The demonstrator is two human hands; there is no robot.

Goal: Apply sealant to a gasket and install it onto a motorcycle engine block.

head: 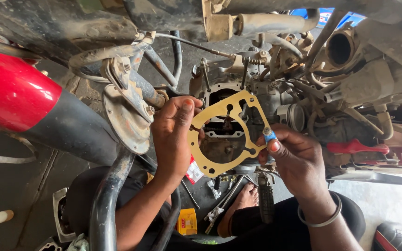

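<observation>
Workshop floor, grimy; stripped motorcycle engine (257, 93) fills the far side, its interior shadowed. Red fuel tank (10, 90) at left, cut off. Left hand (173, 135) pinches tan gasket (224, 132) by its left edge, before the engine. Right hand (298, 160) grips small blue tube (269, 135) against the gasket's right edge. Floor tools (219, 204) indistinct.
</observation>
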